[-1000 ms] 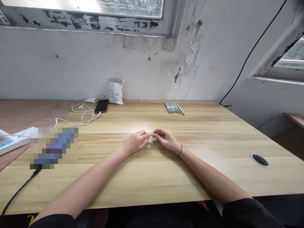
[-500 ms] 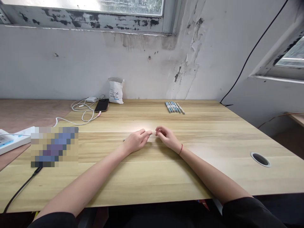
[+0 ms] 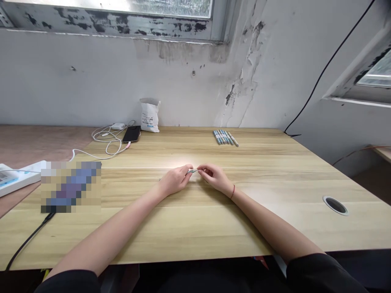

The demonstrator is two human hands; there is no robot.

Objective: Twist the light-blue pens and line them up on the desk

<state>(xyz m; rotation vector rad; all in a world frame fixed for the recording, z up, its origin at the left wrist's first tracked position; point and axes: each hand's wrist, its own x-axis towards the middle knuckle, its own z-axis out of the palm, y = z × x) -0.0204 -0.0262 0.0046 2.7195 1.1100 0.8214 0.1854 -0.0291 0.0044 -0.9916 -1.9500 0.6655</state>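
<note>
A slim pen (image 3: 192,171) with a pale blue-green front end lies in my left hand (image 3: 173,180), pinched near its tip between thumb and fingers. Its thin tip points to the right, and the back end peeks out on the left behind the hand. My right hand (image 3: 216,178), with a red string at the wrist, is closed in a pinch just beyond the tip. What its fingertips hold is too small to make out. Both hands are low over the middle of the wooden desk (image 3: 195,232).
Several pens (image 3: 225,137) lie in a row at the back. A white paper bag (image 3: 149,116), a black phone (image 3: 132,134) and white cables stand back left. A blurred-out device (image 3: 71,187) and power strip (image 3: 24,177) are at left. A cable hole (image 3: 335,205) sits right.
My left fingers have shifted so more of the pen's front end shows. My right hand has moved slightly left, its fingers pinched closer together. The view has tilted a little.
</note>
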